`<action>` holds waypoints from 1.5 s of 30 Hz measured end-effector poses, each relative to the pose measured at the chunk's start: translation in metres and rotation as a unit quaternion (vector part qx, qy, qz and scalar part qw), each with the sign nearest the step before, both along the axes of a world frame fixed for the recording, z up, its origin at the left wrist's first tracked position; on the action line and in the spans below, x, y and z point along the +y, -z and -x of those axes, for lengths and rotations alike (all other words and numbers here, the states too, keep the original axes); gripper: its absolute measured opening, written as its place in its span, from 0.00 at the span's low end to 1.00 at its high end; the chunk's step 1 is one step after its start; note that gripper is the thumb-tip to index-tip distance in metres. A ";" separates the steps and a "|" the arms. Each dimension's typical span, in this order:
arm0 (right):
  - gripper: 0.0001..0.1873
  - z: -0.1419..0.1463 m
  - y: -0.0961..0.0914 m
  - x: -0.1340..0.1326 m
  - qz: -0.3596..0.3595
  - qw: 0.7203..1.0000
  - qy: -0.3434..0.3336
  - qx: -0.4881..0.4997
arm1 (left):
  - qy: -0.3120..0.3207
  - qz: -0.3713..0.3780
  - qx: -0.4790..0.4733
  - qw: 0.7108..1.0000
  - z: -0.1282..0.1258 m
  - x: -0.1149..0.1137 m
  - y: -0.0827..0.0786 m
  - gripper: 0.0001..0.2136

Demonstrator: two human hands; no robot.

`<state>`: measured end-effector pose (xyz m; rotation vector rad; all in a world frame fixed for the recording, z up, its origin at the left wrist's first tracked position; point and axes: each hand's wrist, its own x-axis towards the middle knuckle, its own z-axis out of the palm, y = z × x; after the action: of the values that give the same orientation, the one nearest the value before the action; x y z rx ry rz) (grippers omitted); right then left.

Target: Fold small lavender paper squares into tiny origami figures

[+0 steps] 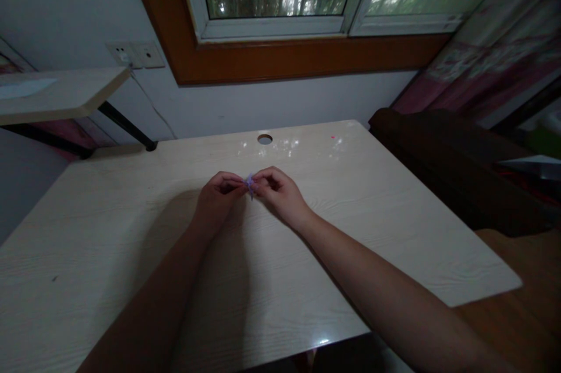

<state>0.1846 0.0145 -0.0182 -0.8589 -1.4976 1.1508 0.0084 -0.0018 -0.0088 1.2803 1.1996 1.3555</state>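
Between my two hands is a small, light purple item (pixel 249 180), too small and too much covered by fingers to tell its kind. A thin dark end points down from it. My left hand (pixel 218 194) pinches it from the left with thumb and fingertips. From the right, my right hand (pixel 280 190) pinches the same item, its thumb and index finger almost meeting the left fingertips. Both hands are above the pale wood-grain table (pixel 359 203), toward its far half.
A round cable hole (pixel 265 139) is near the table's back edge. At the left a raised shelf (pixel 65 92) stands on black legs. Behind are a wall socket (pixel 135 55) with a cable and a window. Dark brown furniture (pixel 429 156) adjoins the right side.
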 end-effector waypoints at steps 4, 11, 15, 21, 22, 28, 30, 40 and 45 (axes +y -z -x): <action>0.11 0.000 0.001 0.001 -0.016 1.000 0.003 -0.021 | 0.007 0.001 -0.001 1.000 0.000 0.000 0.000 0.12; 0.08 -0.001 -0.001 0.002 -0.024 0.999 0.020 -0.016 | 0.029 0.031 0.000 0.999 -0.002 -0.003 -0.006 0.10; 0.05 -0.001 -0.003 0.001 -0.055 0.997 0.029 -0.040 | 0.035 0.033 0.033 0.998 -0.001 -0.004 -0.009 0.09; 0.03 -0.002 -0.003 0.002 -0.087 0.995 0.033 -0.044 | 0.023 0.026 0.075 0.997 -0.001 -0.004 -0.008 0.09; 0.03 -0.002 -0.003 0.002 -0.087 0.995 0.035 -0.044 | 0.023 0.024 0.078 0.996 -0.001 -0.004 -0.008 0.09; 0.05 -0.001 -0.005 0.001 -0.049 0.998 0.030 -0.016 | 0.031 0.028 0.056 0.998 0.001 -0.002 -0.005 0.10; 0.07 0.001 -0.006 0.000 -0.007 1.000 0.017 0.015 | 0.021 0.035 0.038 0.998 0.001 -0.002 -0.005 0.10; 0.14 0.004 0.001 0.001 0.118 0.988 -0.083 0.060 | 0.019 0.040 -0.078 0.996 -0.001 0.000 -0.005 0.13; 0.12 0.003 -0.002 0.000 0.114 0.989 -0.090 0.025 | 0.018 0.049 -0.074 0.996 -0.001 -0.001 -0.006 0.16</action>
<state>0.1816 0.0142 -0.0166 -0.8544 -1.4432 1.4881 0.0093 -0.0026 -0.0032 1.1084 1.1216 1.3249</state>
